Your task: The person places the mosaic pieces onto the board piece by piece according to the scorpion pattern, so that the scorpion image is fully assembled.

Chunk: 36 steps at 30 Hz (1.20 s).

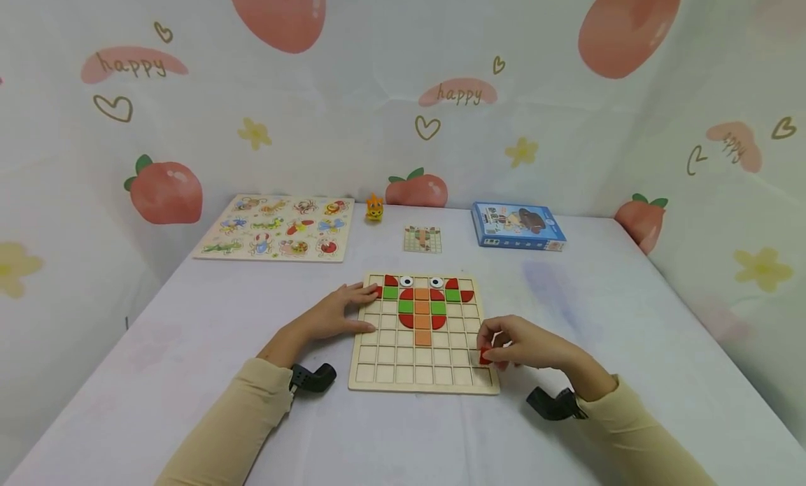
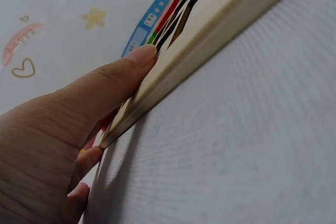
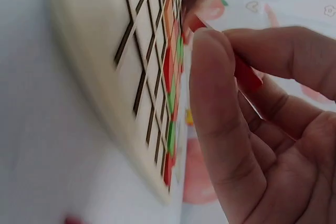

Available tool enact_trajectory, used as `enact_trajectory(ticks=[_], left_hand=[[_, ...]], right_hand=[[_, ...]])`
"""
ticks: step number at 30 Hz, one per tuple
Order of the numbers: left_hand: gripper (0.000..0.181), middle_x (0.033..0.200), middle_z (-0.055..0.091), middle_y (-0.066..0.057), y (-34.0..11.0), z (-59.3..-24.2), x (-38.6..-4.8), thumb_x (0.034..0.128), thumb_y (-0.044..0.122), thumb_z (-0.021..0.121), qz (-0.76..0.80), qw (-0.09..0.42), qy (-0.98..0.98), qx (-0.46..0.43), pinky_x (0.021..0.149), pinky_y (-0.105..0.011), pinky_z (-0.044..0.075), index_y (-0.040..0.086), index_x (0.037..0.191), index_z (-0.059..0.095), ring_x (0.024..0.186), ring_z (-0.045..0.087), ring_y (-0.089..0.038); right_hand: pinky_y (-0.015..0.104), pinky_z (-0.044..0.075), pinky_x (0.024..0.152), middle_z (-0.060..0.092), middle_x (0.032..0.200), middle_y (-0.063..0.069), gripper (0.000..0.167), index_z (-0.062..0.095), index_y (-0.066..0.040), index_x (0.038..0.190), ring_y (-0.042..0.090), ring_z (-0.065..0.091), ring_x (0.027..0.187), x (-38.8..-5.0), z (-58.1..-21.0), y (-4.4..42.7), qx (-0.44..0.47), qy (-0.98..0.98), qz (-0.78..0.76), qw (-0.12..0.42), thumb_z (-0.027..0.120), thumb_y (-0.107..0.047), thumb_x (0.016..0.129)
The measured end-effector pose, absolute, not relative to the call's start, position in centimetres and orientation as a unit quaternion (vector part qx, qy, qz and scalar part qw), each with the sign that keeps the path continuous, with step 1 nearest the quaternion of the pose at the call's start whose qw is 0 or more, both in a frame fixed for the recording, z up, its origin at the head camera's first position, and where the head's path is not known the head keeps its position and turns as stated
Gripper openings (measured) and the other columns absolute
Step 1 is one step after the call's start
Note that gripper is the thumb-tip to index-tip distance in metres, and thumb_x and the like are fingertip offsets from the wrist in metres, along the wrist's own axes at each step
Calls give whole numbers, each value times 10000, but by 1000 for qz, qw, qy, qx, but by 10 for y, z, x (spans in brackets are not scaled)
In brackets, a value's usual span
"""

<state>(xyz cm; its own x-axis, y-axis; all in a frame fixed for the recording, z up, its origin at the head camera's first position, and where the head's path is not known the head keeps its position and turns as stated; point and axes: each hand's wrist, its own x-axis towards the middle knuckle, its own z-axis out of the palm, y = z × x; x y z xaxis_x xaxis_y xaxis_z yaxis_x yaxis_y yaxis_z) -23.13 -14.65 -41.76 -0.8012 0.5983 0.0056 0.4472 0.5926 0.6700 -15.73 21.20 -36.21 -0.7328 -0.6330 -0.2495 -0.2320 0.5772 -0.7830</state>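
A wooden grid board lies on the table, with red, green and orange tiles and two round eye pieces set in its upper cells. At its left edge rests my left hand, fingers and thumb spread. The left wrist view shows the thumb on the board's rim. Over the lower right edge of the board, my right hand pinches a small red tile between thumb and fingers. Part of that tile is hidden by the fingertips.
Behind the board lies a small pattern card. An insect puzzle board is at the back left, beside an orange-and-yellow toy figure. A blue box lies at the back right. A printed cloth hangs behind the table.
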Motion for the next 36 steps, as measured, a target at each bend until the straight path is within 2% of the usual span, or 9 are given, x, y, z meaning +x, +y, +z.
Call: enact_trajectory(ticks=[3,7,12,24,32,36], left_hand=[[735,1515,311,3,-147,-418,-232,780,413,716,341,111,885,297,1187,-497,39,58,1369,456,1445,140,-294],[729,1513,319,9,-147,-418,-231,781,411,716,341,112,885,295,1189,-494,42,60,1367,461,1443,161,-285],[721,1514,317,12,-146,-417,-230,783,414,716,340,115,888,288,1187,-497,52,68,1365,469,1442,165,-281],[712,1507,329,5,-145,-416,-230,784,411,715,340,113,887,292,1190,-486,48,62,1357,477,1441,174,-275],[718,1511,318,-2,-146,-415,-230,789,401,713,340,112,886,294,1189,-493,45,52,1364,461,1441,168,-282],[724,1514,314,-3,-147,-415,-231,790,403,711,340,114,886,295,1189,-491,39,53,1369,454,1443,163,-280]], right_hand=[[256,497,492,601,800,36,94,590,-62,906,125,588,623,-163,-361,200,-261,847,-385,257,622,-150,892],[239,534,587,604,777,21,102,606,-47,867,122,572,639,-170,-363,184,-275,839,-394,255,649,-139,872],[206,496,572,606,704,10,120,625,-41,825,102,528,620,-179,-367,166,-276,836,-399,257,692,-141,837],[204,513,642,644,770,27,110,644,-9,851,106,574,680,-197,-378,140,-263,829,-412,271,713,-81,805],[234,554,644,649,727,33,99,660,6,838,112,616,626,-197,-380,135,-244,828,-417,286,721,-54,788],[227,539,621,648,720,13,92,672,-15,821,102,587,621,-196,-380,133,-249,838,-399,277,731,-75,784]])
